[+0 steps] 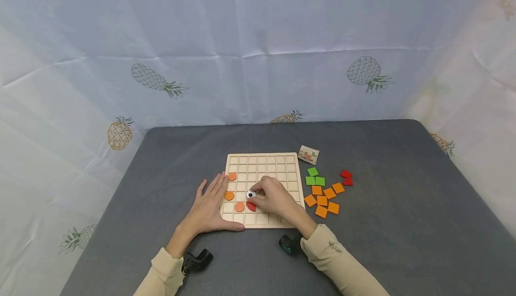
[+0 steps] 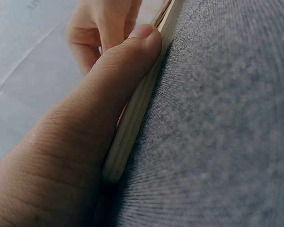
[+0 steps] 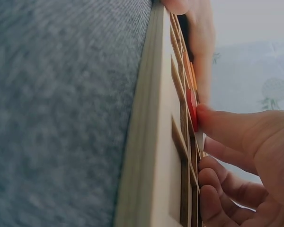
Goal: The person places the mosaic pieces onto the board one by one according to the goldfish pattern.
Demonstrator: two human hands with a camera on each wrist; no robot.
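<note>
A pale wooden grid board [image 1: 262,154] lies flat on the dark table. With thumb and fingers, my right hand [image 1: 278,197] pinches a small white disc with a black dot [image 1: 250,194] over the board's lower middle. Just below it sits a red rounded piece [image 1: 251,206], partly under the thumb. My left hand [image 1: 207,211] rests at the board's front left corner, fingers spread along the left side. In the left wrist view its thumb [image 2: 128,52] touches the board's front edge [image 2: 135,127]. Several orange discs [image 1: 239,207] sit in cells between the hands.
Right of the board lie several orange squares [image 1: 322,200], three green squares [image 1: 310,181] and red pieces [image 1: 348,181]. A small patterned card [image 1: 308,154] is by the far right corner. A pineapple-print cloth [image 1: 258,85] hangs behind the table [image 1: 387,242].
</note>
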